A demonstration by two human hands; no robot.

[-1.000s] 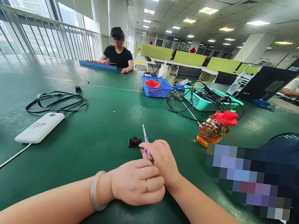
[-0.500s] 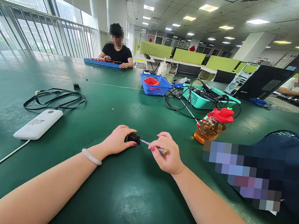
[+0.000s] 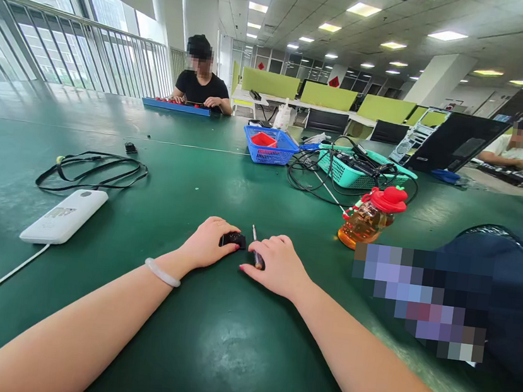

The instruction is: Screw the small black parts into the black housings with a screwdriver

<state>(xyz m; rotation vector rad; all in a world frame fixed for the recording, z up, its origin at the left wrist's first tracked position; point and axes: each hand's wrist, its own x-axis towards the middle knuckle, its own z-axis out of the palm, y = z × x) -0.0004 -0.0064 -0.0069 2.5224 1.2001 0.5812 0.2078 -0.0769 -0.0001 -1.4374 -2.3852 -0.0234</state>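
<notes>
Under my left hand (image 3: 205, 244) sits a small black block-like part (image 3: 233, 239), gripped between thumb and fingers on the green table (image 3: 224, 344). Its exact kind is too small to make out. My right hand (image 3: 279, 265) is just to the right of it, low at the tabletop, with a screwdriver (image 3: 258, 260) loosely under its fingers. The screwdriver's thin shaft points away from me, beside the black part and apart from it. The thumb is spread off the handle, and the fingers curl over the top.
A white power bank (image 3: 64, 216) with a black cable (image 3: 93, 172) lies left. Ahead are a blue basket (image 3: 270, 154), a teal basket (image 3: 347, 178) with cables, and a red-lidded bottle (image 3: 368, 218). Dark cloth (image 3: 519, 304) lies right. A person (image 3: 202, 87) sits across the table.
The screwdriver has come away from the black part and swung from pointing left to pointing away from me. My right hand has lowered, its fingers loosened. My left hand stays put.
</notes>
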